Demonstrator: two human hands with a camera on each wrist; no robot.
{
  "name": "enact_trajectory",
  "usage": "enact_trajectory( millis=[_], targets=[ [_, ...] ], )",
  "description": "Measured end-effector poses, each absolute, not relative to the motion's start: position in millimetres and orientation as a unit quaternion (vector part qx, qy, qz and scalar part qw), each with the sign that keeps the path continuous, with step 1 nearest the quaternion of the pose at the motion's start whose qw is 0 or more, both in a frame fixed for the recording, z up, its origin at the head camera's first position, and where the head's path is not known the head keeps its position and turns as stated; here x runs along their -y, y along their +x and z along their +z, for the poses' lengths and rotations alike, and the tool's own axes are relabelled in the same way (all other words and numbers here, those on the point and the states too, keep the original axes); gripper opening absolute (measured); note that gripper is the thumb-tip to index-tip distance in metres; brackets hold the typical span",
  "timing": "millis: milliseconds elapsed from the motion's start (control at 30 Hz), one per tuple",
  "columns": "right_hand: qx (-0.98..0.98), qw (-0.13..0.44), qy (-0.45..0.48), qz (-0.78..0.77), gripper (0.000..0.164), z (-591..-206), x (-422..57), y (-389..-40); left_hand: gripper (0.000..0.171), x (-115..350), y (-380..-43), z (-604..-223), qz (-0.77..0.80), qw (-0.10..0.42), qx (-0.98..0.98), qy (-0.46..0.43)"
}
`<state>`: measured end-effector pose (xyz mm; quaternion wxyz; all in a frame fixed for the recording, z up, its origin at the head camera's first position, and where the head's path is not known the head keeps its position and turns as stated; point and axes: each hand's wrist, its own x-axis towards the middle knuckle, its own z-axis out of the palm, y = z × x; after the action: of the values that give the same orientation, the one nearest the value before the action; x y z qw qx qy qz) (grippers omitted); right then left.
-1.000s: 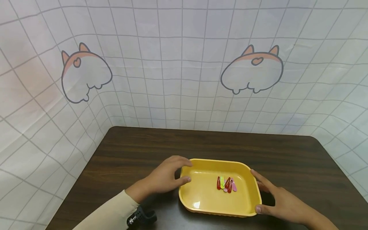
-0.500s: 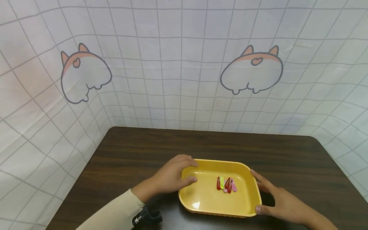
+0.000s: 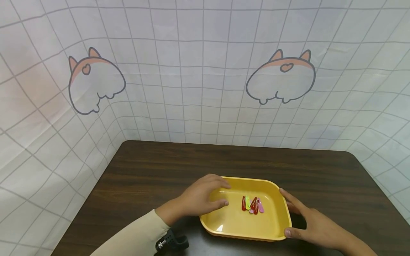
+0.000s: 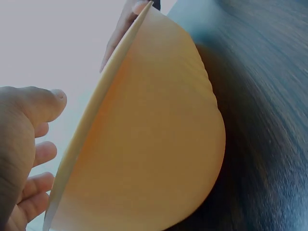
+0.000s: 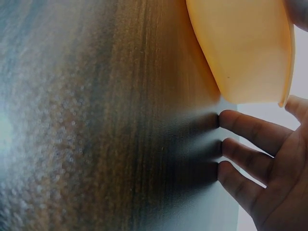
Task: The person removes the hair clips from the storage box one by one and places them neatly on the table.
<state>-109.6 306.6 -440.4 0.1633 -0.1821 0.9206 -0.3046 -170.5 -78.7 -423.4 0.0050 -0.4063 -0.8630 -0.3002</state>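
A yellow plastic tray (image 3: 234, 224) stands on the dark table. Several snap hair clips lie bunched inside it, right of its middle: red hair clips (image 3: 243, 203), a yellow-green hair clip (image 3: 247, 203) and pink hair clips (image 3: 261, 206). Over the tray's left end hovers my left hand (image 3: 200, 197), thumb and fingers spread apart and nothing between them. In the left wrist view its thumb (image 4: 50, 103) is above the rim. My right hand (image 3: 315, 224) is at the right end, index finger and thumb at the rim. The right wrist view shows its other fingertips (image 5: 226, 118) resting on the table.
Dark wood-grain tabletop (image 3: 160, 160) surrounds the tray. A white grid-patterned cloth (image 3: 192, 71) with cartoon animal prints hangs behind the table and along both sides. Around my left wrist is a black strap (image 3: 171, 243).
My left hand has moved right, from the tray's left rim to farther over its inside. The right hand, the tray and the clips have stayed in place.
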Motion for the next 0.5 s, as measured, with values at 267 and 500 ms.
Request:
enact_trajectory(
  millis=[267,500],
  targets=[
    [-0.921,0.165,-0.180,-0.304,0.105,-440,-306,-111,0.040,64,-170,-423,-0.272,0.001,0.875,-0.399],
    [-0.921,0.165,-0.179,-0.305,0.105,-440,-306,-110,0.041,54,-169,-425,-0.239,0.005,0.888,-0.393]
  ],
)
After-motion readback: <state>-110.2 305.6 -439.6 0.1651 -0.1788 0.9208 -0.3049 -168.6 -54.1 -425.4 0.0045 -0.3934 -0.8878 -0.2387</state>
